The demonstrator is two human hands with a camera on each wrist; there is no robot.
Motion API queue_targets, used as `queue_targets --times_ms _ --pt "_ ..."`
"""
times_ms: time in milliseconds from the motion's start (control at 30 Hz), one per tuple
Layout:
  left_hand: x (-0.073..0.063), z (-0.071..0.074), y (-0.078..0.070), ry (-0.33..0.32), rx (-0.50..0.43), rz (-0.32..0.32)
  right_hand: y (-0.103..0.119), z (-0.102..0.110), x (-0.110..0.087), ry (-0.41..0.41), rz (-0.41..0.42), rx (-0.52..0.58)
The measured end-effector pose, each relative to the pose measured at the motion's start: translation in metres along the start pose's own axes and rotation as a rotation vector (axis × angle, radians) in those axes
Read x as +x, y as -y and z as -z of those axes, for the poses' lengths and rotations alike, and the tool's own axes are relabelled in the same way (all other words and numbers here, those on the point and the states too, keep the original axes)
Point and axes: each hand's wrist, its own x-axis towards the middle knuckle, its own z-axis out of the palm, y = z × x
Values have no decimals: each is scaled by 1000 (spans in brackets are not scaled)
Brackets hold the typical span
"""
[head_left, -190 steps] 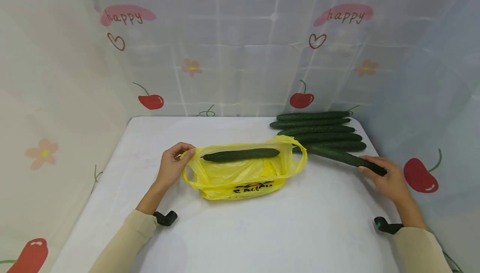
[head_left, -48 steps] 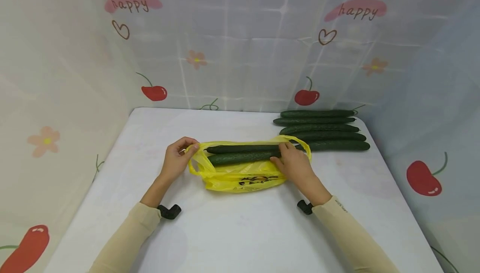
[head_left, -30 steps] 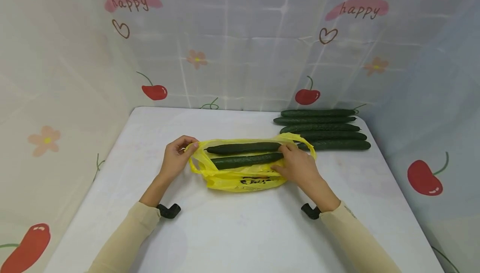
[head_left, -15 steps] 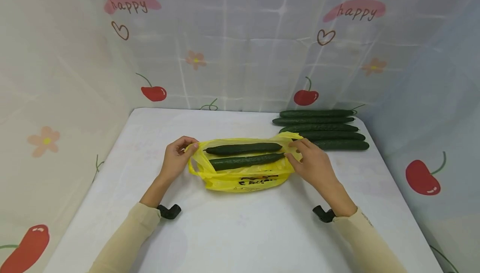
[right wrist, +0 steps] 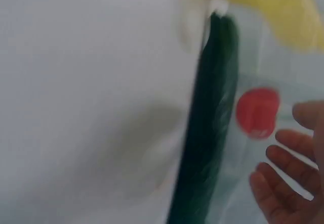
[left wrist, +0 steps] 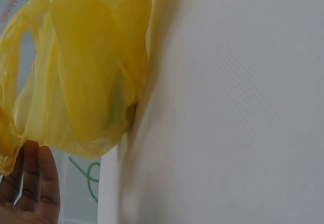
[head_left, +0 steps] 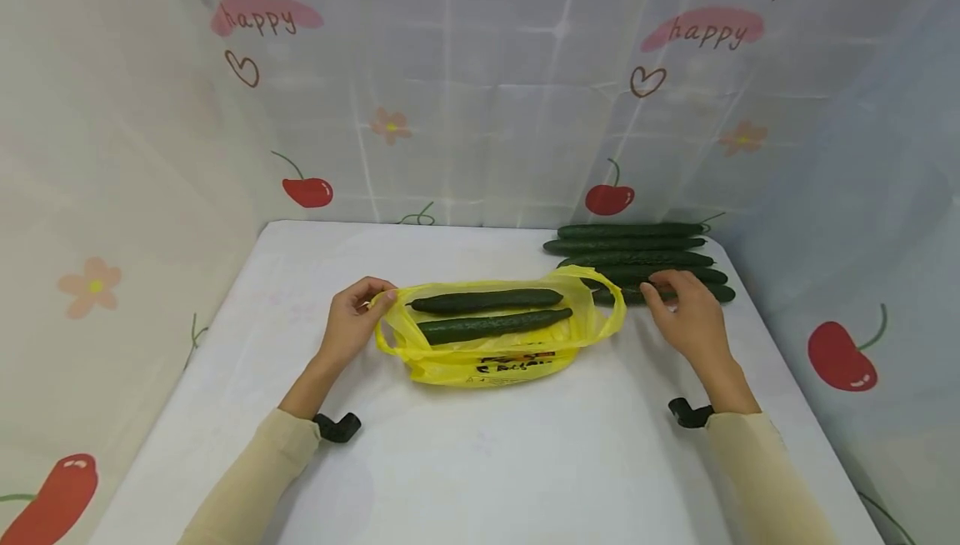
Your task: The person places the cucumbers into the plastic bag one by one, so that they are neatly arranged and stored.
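Note:
My left hand (head_left: 351, 322) pinches the left handle edge of a yellow plastic bag (head_left: 517, 372), whose mouth faces me. Inside the bag lie two cucumbers, a far one (head_left: 487, 302) and a near one (head_left: 495, 327), side by side. In the left wrist view, fingers (left wrist: 48, 178) meet the gathered yellow film. Over the nearest cucumber (head_left: 618, 297) of the pile at right hovers my right hand (head_left: 696, 320), holding nothing. The right wrist view, blurred, has its spread fingers (right wrist: 291, 168) apart from that cucumber (right wrist: 207, 118).
Several more cucumbers (head_left: 630, 244) lie in parallel at the table's back right corner. The bag's right handle (head_left: 611, 312) stands up near the pile. White table (head_left: 480, 470) surrounds the bag; printed curtains (head_left: 480, 112) hang behind and at both sides.
A second cucumber, earlier held in my right hand, now lies in the bag. That hand let go, left the bag and moved right to the pile. My left hand stays at the bag.

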Motion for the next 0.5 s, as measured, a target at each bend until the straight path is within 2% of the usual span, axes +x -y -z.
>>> queue_targets --times_ms 100,233,367,500 --pt "1 1 0 -2 1 -5 -29 3 -1 39 -4 -29" --pt "1 3 0 -12 5 -8 -74 6 -1 43 -14 -3" --pt "-1 3 0 -12 -1 4 -114 12 -2 54 -97 42" --pt "-2 4 1 -7 -2 20 -132 19 -4 115 -171 79"
